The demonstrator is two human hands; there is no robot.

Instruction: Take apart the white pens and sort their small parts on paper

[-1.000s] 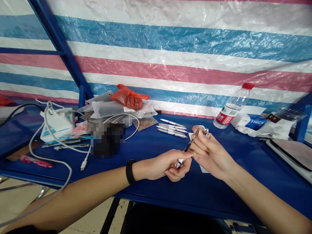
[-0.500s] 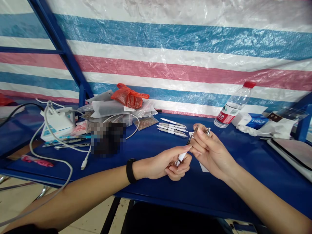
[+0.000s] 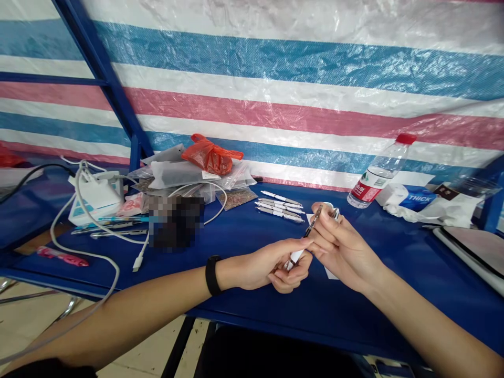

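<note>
Closed around the white barrel of a pen, my left hand is in front of me over the blue table. A thin dark rod that looks like a pen refill sticks up from the barrel toward the right. My right hand pinches the upper end of this rod between thumb and finger. A shiny silver pen part also shows at the right fingers; its lower portion is hidden. Just beyond the hands, several white-and-silver pens lie side by side. Partly covered by my right hand is a white paper.
A water bottle, a tissue pack and a flat grey device stand on the right. At left are plastic bags, a red bag, a white box, loose cables and more pens.
The whole view has shifted slightly. Both hands keep their hold on the pen parts, and a little more of the dark rod shows between them.
</note>
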